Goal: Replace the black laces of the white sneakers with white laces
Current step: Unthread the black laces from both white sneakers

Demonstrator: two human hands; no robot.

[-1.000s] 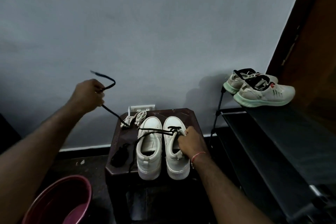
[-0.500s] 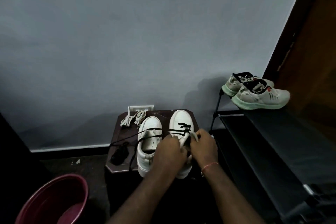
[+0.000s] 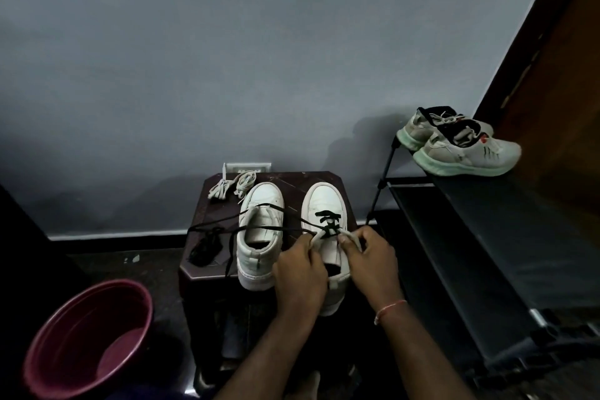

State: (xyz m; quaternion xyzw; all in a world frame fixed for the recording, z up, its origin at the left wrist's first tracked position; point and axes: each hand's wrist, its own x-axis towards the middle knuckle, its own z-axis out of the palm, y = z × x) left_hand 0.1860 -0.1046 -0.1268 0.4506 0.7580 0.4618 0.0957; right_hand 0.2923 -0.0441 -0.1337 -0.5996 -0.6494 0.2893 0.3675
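My left hand (image 3: 300, 266) and right hand (image 3: 373, 260) each pinch an eyelet flap of the laced sneaker (image 3: 324, 198). The black lace (image 3: 326, 221) crosses just ahead of my fingertips; its loose tail trails left over the second sneaker (image 3: 259, 198). Risk: a hard pull snags an eyelet or drags that sneaker. White laces (image 3: 232, 187) lie further ahead-left

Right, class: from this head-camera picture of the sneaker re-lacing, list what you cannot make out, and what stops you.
All in the head view:
- laced sneaker: opening and collar mostly covered by the left hand and right hand.
- black lace: how many eyelets it runs through, hidden behind the fingers.
- dark bundle on the stool: too dim to identify.
- shoe rack: near end cut off by the right and bottom edges.
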